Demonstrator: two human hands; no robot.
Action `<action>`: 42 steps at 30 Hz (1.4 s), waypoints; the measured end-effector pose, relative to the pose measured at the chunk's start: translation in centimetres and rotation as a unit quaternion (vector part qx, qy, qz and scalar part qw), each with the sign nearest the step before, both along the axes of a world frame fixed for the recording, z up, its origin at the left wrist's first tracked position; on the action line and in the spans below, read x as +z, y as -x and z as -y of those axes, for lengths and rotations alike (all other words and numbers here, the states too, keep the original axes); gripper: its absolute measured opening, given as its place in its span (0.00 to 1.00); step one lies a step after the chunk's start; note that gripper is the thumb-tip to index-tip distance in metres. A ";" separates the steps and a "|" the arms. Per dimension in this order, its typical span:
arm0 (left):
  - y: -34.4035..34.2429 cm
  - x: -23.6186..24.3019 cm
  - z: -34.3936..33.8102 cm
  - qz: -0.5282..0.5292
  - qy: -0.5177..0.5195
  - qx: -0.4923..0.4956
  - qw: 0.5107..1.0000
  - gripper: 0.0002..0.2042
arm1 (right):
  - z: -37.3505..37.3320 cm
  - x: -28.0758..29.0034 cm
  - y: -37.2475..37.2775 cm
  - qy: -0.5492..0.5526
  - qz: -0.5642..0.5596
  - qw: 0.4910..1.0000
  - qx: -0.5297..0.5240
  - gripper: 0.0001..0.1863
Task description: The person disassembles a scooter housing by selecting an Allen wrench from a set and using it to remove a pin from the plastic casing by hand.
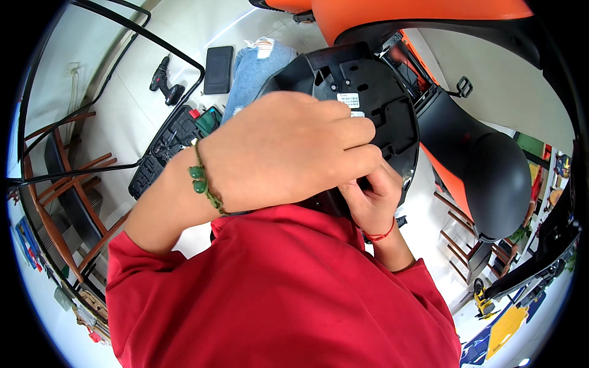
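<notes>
Case, black, open (140,181): lies on the floor at the left; its moulded recesses hold dark pieces too small to identify, with a green item (208,121) and a small red piece (194,113) at the upper end. Black plastic shell (392,132): positioned in front of the torso, underside exposed, showing ribs, slots and pale labels (347,100). Left hand (282,150) covers much of the shell — its fingers are bent and side by side, tips hidden, so whether they grip anything cannot be told. Right hand (377,199) sits just below it at the shell's lower edge, thumb and forefinger brought close together; any item between them is hidden. Denim-clad leg (257,70) lies just beside the shell. Dark flat rectangular item (218,70) and cordless drill (164,83) rest on the floor beyond the case. Black tubular frame (147,33) crosses the view at the left — one bar passes in front of the case. Orange vehicle body (423,18), with a black seat (498,178), occupies the far and right sides. Wooden chair (69,202) stands at the far left.
</notes>
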State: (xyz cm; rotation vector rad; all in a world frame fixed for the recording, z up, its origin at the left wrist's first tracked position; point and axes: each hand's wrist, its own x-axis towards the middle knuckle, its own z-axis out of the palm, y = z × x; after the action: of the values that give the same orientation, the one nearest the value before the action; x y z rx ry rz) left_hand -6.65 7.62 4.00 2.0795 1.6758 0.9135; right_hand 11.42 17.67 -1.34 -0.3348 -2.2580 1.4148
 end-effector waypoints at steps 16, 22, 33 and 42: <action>0.8 1.3 0.0 0.128 -0.001 0.097 0.987 0.05 | -0.2 0.1 -0.3 0.030 0.003 0.999 -0.040 0.08; 0.5 -1.9 2.1 0.447 0.094 0.200 0.867 0.05 | -0.1 0.0 -0.1 0.024 0.024 0.998 -0.045 0.07; -1.7 -3.7 3.6 0.481 0.154 0.242 0.829 0.04 | 0.2 0.2 -0.3 -0.039 0.044 0.997 -0.048 0.08; -3.5 -4.1 2.6 0.291 -0.039 0.154 0.944 0.11 | 0.0 0.5 -0.4 -0.075 0.047 0.996 -0.024 0.09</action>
State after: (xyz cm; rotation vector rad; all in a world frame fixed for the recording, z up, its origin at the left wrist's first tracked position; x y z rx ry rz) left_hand -3.18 5.01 -0.06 1.3927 1.6570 1.5315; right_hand 11.85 17.63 -0.88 -0.4108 -2.3986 1.2216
